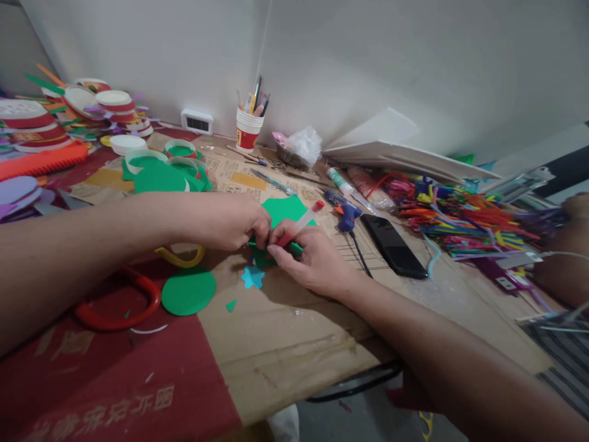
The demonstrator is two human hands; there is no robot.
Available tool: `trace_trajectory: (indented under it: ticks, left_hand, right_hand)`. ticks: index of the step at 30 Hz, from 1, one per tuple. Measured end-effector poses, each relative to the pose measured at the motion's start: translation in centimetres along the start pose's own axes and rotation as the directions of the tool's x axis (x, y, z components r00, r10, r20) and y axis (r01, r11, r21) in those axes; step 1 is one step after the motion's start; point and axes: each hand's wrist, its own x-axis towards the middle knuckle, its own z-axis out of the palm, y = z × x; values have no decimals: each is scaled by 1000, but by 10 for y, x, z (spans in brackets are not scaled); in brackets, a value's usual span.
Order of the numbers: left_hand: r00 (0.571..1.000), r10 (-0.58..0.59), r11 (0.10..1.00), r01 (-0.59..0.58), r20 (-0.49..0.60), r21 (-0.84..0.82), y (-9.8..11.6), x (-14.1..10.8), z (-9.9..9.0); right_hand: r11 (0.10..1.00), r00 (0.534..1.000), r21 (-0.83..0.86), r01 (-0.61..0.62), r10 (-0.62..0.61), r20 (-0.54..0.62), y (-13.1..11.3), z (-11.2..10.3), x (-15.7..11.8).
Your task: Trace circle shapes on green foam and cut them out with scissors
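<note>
Green sheet material (288,210) lies under and between both hands at the middle of the table. My left hand (239,222) has its fingers curled at the sheet's near edge; what they pinch, if anything, is hidden. In my right hand (310,258) is a pen (304,220) with a red cap end and a pale barrel, slanting up to the right. The two hands' fingertips nearly meet. Just below them lies a small blue flower-like piece (253,277). To its left are a green disc (188,291) and a small green triangle (230,305).
A glue gun (348,216), a black phone (394,245) and a glue stick (339,181) lie to the right, before bundled colourful pipe cleaners (464,215). Red-handled scissors (151,301) lie left. Behind stand a pen cup (249,130) and a small clock (197,122).
</note>
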Motion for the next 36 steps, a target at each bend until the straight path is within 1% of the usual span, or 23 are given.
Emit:
trace_trajectory:
  ticks: [5, 9, 13, 16, 19, 23, 28, 32, 34, 36]
  left_hand:
    - [999, 26, 1000, -26, -20, -6, -3, -1, 1]
    - [999, 28, 1000, -28, -15, -11, -4, -2, 2]
    - [1000, 12, 1000, -12, -8, 10, -4, -4, 0]
    - [999, 13, 1000, -13, -38, 1, -5, -5, -1]
    - [997, -19, 999, 15, -70, -47, -7, -5, -3]
    - [997, -51, 994, 45, -64, -104, -6, -3, -4]
    - [993, -61, 996, 55, -105, -66, -1, -3, -5]
    - [994, -73, 996, 68, -77, -63, 2, -2, -7]
    - [994, -58, 994, 50, -88, -97, 2, -2, -8]
    - [995, -10, 989, -5, -102, -147, 1, -3, -8]
  right_hand:
    - [1000, 1000, 3, -13, 13, -9, -1, 2, 0]
    - [1000, 1000, 9, -14, 14, -19, 0, 3, 0]
    - [1000, 1000, 8, -6, 6, -4, -1, 2, 1]
    - [1000, 1000, -3, -9, 9, -4, -1, 2, 0]
    - [1000, 1000, -19, -7, 7, -17, -1, 1, 0]
    - [1000, 1000, -20, -9, 9, -5, 1, 2, 0]
    - [1000, 1000, -12, 13, -13, -11, 0, 3, 0]
    - [1000, 999, -13, 25, -26, -44, 0, 2, 1]
    - [1000, 998, -10, 28, -28, -61, 0, 2, 1]
    - [1000, 997, -1, 26, -26, -76, -1, 2, 1]
